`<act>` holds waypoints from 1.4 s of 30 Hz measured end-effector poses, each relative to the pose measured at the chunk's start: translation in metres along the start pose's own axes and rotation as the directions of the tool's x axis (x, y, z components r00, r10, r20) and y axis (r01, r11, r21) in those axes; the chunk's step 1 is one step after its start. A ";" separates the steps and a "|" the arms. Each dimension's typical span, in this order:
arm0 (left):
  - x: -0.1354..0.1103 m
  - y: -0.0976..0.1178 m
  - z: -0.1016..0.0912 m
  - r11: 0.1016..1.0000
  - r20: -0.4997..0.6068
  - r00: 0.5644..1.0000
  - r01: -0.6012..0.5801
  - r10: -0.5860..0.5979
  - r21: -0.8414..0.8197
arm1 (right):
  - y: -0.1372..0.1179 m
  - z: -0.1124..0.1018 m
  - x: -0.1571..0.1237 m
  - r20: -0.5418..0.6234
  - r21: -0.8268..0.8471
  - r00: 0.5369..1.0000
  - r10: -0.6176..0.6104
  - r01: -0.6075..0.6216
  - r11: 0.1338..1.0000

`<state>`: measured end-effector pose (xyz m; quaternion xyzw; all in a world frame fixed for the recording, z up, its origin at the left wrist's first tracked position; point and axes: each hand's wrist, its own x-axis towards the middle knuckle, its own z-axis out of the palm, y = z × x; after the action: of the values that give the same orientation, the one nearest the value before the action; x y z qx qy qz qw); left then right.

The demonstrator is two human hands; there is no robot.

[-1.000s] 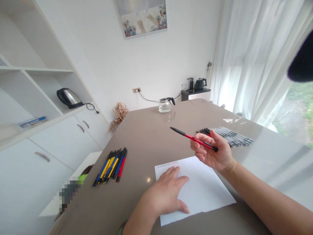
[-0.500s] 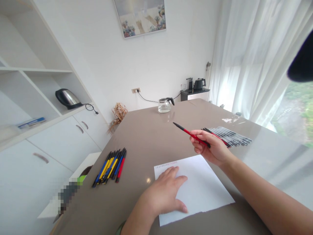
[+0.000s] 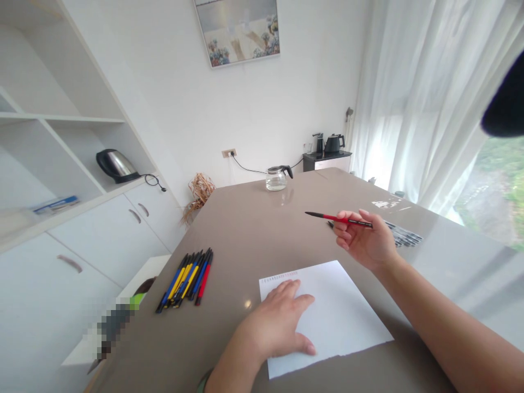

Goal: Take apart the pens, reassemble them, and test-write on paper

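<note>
My right hand (image 3: 370,243) pinches a red and black pen (image 3: 329,217) in the air above the table. Its dark pointed end faces left. Behind that hand lies a row of clear pens with black ends (image 3: 407,236), partly hidden by my fingers; one dark pen tip shows left of the hand. My left hand (image 3: 282,319) rests flat with spread fingers on a white sheet of paper (image 3: 341,311). Small marks run along the sheet's top left edge, and its near edge looks torn. Left of the paper, blue, yellow and red pens (image 3: 186,278) lie in a bunch.
A glass pot (image 3: 276,179) with a black handle stands at the far end of the brown table (image 3: 241,229). White scraps (image 3: 387,202) lie near the right edge. Beyond are a black kettle (image 3: 334,143) and, on the left shelf, a steel kettle (image 3: 118,165).
My right hand has moved slightly right and up, away from the paper, and the pen now lies more level. My left hand stays on the sheet.
</note>
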<state>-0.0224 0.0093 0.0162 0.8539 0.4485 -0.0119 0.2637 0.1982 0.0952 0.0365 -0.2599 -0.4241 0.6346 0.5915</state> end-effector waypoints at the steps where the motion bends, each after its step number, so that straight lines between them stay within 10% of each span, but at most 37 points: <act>1: 0.000 0.000 0.000 1.000 -0.003 1.000 -0.001 0.001 0.002 | 0.000 0.001 -0.001 0.011 0.023 1.000 0.005 -0.005 1.000; 10: 0.000 -0.002 0.002 1.000 -0.006 1.000 -0.001 0.001 0.000 | -0.006 0.001 -0.005 0.063 0.060 0.998 -0.014 0.011 0.998; 15: 0.000 -0.003 0.003 1.000 -0.004 1.000 -0.001 0.001 0.003 | -0.011 -0.014 0.004 0.006 -0.292 0.996 -0.092 0.090 0.952; 17: 0.000 -0.003 0.003 1.000 -0.007 1.000 -0.002 0.002 0.006 | -0.007 -0.025 0.010 -0.117 -0.600 0.986 -0.123 0.028 0.799; 20: -0.001 -0.002 0.003 1.000 -0.023 1.000 -0.005 0.005 0.016 | 0.006 -0.041 0.018 -0.159 -0.935 0.981 -0.109 -0.114 0.337; 27: -0.001 -0.001 0.002 1.000 -0.029 1.000 0.000 0.000 0.010 | 0.030 -0.048 0.028 -0.055 -0.959 0.998 -0.040 -0.064 -0.275; 31: -0.001 -0.002 0.003 1.000 -0.030 1.000 0.001 -0.001 0.002 | 0.032 -0.048 0.031 -0.190 -0.894 0.980 -0.064 -0.199 -0.402; 42: -0.001 0.000 0.003 1.000 -0.041 0.999 0.004 -0.005 -0.009 | 0.038 -0.060 0.038 -0.332 -0.851 0.937 -0.111 -0.348 -0.393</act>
<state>-0.0226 0.0073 0.0138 0.8518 0.4559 0.0072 0.2582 0.2210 0.1485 -0.0195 -0.7629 -0.6401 0.0171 0.0889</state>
